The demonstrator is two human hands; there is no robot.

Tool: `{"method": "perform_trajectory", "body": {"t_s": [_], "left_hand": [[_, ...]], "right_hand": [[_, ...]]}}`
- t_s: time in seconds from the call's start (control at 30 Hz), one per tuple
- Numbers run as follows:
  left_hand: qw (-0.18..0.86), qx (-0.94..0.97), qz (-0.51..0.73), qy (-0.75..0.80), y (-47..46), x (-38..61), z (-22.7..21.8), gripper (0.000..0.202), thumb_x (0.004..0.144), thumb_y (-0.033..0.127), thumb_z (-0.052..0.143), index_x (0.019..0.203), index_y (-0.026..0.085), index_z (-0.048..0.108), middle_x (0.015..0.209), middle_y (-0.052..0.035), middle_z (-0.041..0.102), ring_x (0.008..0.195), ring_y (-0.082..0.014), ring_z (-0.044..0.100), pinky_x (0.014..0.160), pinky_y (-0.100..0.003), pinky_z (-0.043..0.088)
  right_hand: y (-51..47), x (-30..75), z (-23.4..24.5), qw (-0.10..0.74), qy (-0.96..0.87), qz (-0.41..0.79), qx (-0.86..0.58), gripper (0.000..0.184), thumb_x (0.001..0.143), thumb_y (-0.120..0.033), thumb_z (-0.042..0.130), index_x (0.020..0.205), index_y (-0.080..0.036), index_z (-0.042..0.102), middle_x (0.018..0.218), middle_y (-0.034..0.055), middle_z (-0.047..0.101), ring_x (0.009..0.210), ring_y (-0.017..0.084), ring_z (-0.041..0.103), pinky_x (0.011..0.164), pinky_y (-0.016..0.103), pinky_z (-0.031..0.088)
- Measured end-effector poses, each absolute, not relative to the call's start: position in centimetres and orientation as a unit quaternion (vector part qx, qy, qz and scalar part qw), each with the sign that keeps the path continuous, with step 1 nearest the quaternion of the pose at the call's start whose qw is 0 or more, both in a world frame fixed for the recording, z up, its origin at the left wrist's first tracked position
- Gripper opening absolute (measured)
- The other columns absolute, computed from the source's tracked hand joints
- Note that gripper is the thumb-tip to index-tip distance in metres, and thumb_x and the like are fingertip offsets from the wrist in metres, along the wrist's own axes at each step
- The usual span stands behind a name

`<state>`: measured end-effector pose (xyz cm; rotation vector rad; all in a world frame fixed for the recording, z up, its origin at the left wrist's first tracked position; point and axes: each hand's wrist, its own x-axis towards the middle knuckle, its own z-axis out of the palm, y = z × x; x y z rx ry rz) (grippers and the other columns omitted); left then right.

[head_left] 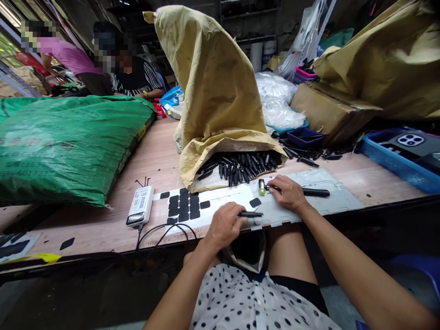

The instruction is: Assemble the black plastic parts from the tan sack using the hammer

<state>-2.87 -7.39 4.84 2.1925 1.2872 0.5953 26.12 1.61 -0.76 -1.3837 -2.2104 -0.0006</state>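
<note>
At the table's near edge, my left hand (225, 225) is closed around a slim black pen-like piece (252, 214) that sticks out to the right. My right hand (290, 195) grips a small hammer (315, 192) near its head, and the black handle extends right behind the fingers. The hammer's yellow-tipped head (261, 187) points toward me over a grey sheet (326, 197). Between the hands lies a black rounded square (255, 202). Beyond them, a brown paper sack (220, 101) lies with its mouth toward me, and many similar black pieces (240, 167) spill out.
Left of my hands are a white sheet with black square stickers (184, 205) and a white power bank (140, 205) with cables. A green sack (68, 146) fills the left. A blue tray (405, 160) and cardboard box (333, 110) stand right. Two people (135, 75) are behind.
</note>
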Motion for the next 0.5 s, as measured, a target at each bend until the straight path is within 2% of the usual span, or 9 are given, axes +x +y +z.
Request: {"method": "perform_trajectory", "body": {"t_s": [0.13, 0.23, 0.3, 0.4, 0.5], "left_hand": [[0.370, 0.801, 0.137, 0.450, -12.2, -1.6, 4.4, 0.016, 0.092, 0.030, 0.061, 0.107, 0.028, 0.067, 0.093, 0.0016, 0.073, 0.084, -0.0174, 0.066, 0.074, -0.026, 0.046], [0.368, 0.772, 0.051, 0.515, -14.4, -0.8, 1.8, 0.019, 0.090, 0.033, 0.061, 0.108, 0.029, 0.068, 0.092, 0.0002, 0.075, 0.083, -0.0209, 0.069, 0.071, -0.028, 0.046], [0.359, 0.759, 0.013, 0.544, -14.8, -0.4, 0.6, 0.027, 0.090, 0.035, 0.061, 0.116, 0.029, 0.067, 0.095, -0.0021, 0.077, 0.087, -0.0242, 0.070, 0.073, -0.030, 0.047], [0.360, 0.767, 0.024, 0.531, -13.8, -0.3, 1.0, 0.034, 0.088, 0.040, 0.065, 0.120, 0.030, 0.067, 0.089, -0.0019, 0.077, 0.083, -0.0242, 0.070, 0.072, -0.031, 0.047], [0.345, 0.759, 0.108, 0.541, -10.1, -1.0, 3.5, 0.024, 0.091, 0.043, 0.063, 0.108, 0.028, 0.073, 0.076, 0.0002, 0.073, 0.070, -0.0190, 0.066, 0.066, -0.028, 0.046]], "right_hand": [[1.6, 26.1, -0.8, 0.267, -0.818, -0.003, -0.509, 0.014, 0.087, -0.024, 0.060, 0.097, -0.023, 0.069, 0.093, 0.0048, 0.067, 0.094, 0.024, 0.060, 0.084, 0.035, 0.046], [1.7, 26.1, -0.8, 0.269, -0.819, -0.006, -0.506, 0.014, 0.087, -0.023, 0.060, 0.097, -0.023, 0.070, 0.093, 0.0048, 0.067, 0.093, 0.023, 0.060, 0.084, 0.035, 0.047], [1.7, 26.1, -0.8, 0.270, -0.819, -0.008, -0.506, 0.014, 0.087, -0.023, 0.060, 0.096, -0.023, 0.070, 0.093, 0.0049, 0.067, 0.093, 0.024, 0.060, 0.083, 0.035, 0.047], [1.7, 26.1, -0.8, 0.268, -0.819, -0.008, -0.507, 0.014, 0.087, -0.024, 0.060, 0.097, -0.022, 0.070, 0.093, 0.0050, 0.067, 0.093, 0.024, 0.060, 0.083, 0.035, 0.047], [1.7, 26.1, -0.9, 0.264, -0.820, -0.009, -0.508, 0.014, 0.087, -0.024, 0.060, 0.098, -0.023, 0.070, 0.094, 0.0050, 0.067, 0.094, 0.024, 0.060, 0.084, 0.035, 0.046]]}}
